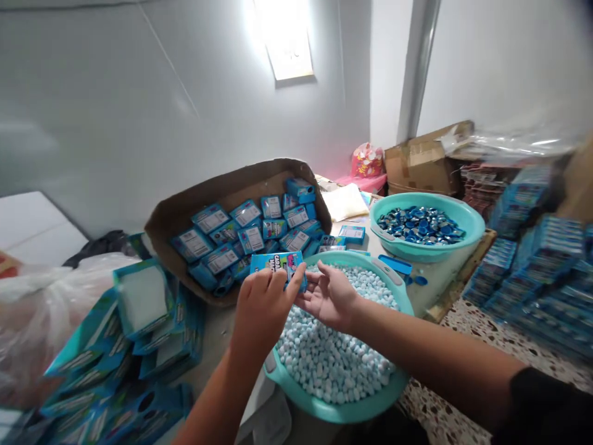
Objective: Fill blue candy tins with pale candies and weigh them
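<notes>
A small printed blue box point(280, 262) is held above the near basin, lying on its side. My left hand point(265, 303) is closed around it from the near side, the index finger stretched along its right end. My right hand point(330, 295) is cupped palm up at that end, thumb raised and fingers apart; the fingertips are close to the box, and I cannot tell whether they touch it. Below both hands sits a turquoise basin point(319, 411) full of small pale blue and white pellets point(336, 361).
Behind stands a cardboard carton point(162, 216) of blue boxes. A second turquoise basin point(428, 250) at the right holds blue caps point(419, 224). Flat blue packaging point(157, 352) is piled at the left beside a clear plastic bag point(32, 334). Wrapped stacks point(542, 266) stand at the far right.
</notes>
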`<action>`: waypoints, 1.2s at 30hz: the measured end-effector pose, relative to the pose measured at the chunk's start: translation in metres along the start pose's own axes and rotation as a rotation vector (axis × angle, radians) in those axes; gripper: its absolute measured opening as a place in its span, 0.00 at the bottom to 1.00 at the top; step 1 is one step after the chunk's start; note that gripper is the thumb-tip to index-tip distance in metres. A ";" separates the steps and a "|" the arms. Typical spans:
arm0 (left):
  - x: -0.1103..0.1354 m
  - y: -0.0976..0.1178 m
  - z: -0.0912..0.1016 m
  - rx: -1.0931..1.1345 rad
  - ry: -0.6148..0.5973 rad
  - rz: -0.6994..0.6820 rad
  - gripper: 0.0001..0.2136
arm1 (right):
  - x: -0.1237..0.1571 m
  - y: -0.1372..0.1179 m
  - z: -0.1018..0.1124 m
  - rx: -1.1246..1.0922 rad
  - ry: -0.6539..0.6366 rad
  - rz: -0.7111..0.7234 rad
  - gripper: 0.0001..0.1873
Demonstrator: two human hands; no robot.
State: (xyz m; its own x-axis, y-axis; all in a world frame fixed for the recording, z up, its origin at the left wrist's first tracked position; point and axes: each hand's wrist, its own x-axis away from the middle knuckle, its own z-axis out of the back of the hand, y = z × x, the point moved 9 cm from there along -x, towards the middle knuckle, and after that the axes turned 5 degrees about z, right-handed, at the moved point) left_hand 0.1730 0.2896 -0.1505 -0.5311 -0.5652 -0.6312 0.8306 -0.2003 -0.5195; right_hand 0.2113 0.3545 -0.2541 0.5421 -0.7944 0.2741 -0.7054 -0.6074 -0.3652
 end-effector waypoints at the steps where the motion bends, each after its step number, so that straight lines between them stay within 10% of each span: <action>1: -0.002 0.003 -0.003 -0.011 0.012 -0.052 0.19 | -0.002 -0.003 0.002 -0.033 0.018 0.021 0.22; 7: -0.007 0.013 -0.014 -0.014 -0.002 -0.244 0.19 | -0.002 -0.005 0.012 -0.094 0.127 0.034 0.21; 12: -0.001 0.001 -0.017 -0.012 -0.081 -0.133 0.20 | 0.001 -0.002 0.016 0.032 0.187 0.016 0.23; 20: 0.029 -0.043 -0.017 0.382 -0.079 0.412 0.22 | 0.006 -0.045 0.013 0.922 0.171 0.442 0.20; 25: 0.089 -0.079 -0.024 0.776 -0.087 0.930 0.21 | 0.024 -0.058 -0.007 1.374 0.079 0.723 0.29; 30: 0.180 -0.096 -0.034 1.093 -0.143 1.445 0.24 | 0.037 -0.050 -0.026 1.734 -0.035 0.809 0.28; 36: 0.239 -0.108 -0.037 1.202 -0.210 1.573 0.26 | 0.039 -0.005 -0.034 2.082 -0.467 0.688 0.21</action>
State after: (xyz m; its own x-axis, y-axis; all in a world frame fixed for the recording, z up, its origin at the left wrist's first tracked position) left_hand -0.0496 0.2053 -0.2668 0.5971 -0.8007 0.0478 0.1772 0.1898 0.9657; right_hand 0.2208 0.3267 -0.2112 0.7584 -0.5697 -0.3166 0.3736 0.7780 -0.5051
